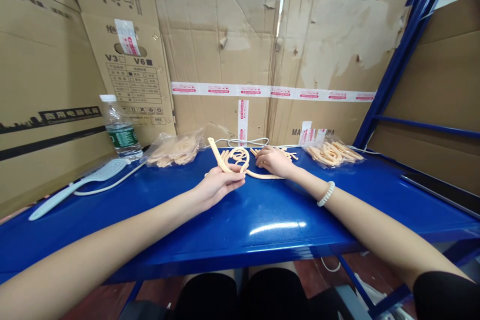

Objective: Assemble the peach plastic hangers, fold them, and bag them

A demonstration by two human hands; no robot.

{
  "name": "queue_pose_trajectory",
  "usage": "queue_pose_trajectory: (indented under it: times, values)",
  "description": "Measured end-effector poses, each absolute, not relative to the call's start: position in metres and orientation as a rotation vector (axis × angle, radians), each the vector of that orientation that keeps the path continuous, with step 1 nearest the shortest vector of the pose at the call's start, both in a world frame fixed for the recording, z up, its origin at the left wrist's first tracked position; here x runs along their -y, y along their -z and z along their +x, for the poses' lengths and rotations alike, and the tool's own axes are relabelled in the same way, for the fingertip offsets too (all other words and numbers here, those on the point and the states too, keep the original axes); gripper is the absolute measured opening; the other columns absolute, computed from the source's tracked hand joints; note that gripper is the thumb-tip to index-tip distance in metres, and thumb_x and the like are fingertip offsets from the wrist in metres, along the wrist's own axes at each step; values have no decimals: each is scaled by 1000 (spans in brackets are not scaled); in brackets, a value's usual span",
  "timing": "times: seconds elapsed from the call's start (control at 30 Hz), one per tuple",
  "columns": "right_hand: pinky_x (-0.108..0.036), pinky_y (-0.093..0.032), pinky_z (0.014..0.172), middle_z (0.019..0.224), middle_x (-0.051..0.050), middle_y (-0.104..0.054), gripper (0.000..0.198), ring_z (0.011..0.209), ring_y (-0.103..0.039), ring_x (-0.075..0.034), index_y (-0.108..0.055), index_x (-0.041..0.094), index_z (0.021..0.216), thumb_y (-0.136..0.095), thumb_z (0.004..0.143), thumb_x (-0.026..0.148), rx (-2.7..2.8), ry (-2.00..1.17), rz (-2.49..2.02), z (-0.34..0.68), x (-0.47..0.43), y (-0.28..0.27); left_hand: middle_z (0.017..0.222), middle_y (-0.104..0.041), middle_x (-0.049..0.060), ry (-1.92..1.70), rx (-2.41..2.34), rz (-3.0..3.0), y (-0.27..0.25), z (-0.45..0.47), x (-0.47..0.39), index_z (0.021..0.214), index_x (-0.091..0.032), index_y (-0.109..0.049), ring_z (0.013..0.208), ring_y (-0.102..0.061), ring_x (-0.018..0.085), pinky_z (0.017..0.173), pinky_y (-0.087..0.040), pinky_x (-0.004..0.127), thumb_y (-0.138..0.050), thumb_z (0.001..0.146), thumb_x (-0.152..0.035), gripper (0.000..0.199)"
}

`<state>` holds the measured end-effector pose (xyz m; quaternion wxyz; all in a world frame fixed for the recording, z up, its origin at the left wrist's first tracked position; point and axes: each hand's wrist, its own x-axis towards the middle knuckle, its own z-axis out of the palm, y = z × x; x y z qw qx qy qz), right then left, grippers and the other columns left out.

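My left hand (221, 185) is closed around a pale peach tube-like strip (215, 152), whose upper end sticks up and leans left. A curved peach loop (245, 157) rises at the same hand's fingertips. Behind it on the blue tabletop lie more curled peach pieces (237, 154). To the right, my right hand (275, 160) has its fingers bent together over a pile of short peach pieces (290, 154); what is between the fingertips is hidden. A long thin peach strip (264, 176) lies on the tabletop between the hands.
Clear bags of peach pieces sit at left (176, 149) and right (332, 152). Farther left are a water bottle (122, 135) and a light blue hairbrush (86, 180). A dark flat device (446, 192) lies at the right edge. Cardboard (221, 50) walls the back; a white cable (243, 140) runs along it.
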<state>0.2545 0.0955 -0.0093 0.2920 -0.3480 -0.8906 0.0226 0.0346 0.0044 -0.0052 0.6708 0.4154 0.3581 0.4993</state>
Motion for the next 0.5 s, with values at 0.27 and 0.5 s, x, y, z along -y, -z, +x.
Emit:
queue_pose_trajectory:
  times: [0.27,0.5]
  values:
    - [-33,-55,63,79,-7,-70,23,63,-68,-18,-66,18,92,-57,86,39,1808,-609,-931,249,-67,-6,74,-68,1,-1135,-729,986,8,34,-5,68,-12,-67,74,-66,11,79,-55,23,-75,65,5,19]
    - [-27,-54,74,98,-8,-72,35,80,-70,-17,-71,16,81,-81,64,46,1296,-1174,-726,227,-26,-19,73,-68,0,-1118,-663,1069,12,32,-7,71,-13,-66,74,-67,11,77,-54,22,-84,56,-4,25]
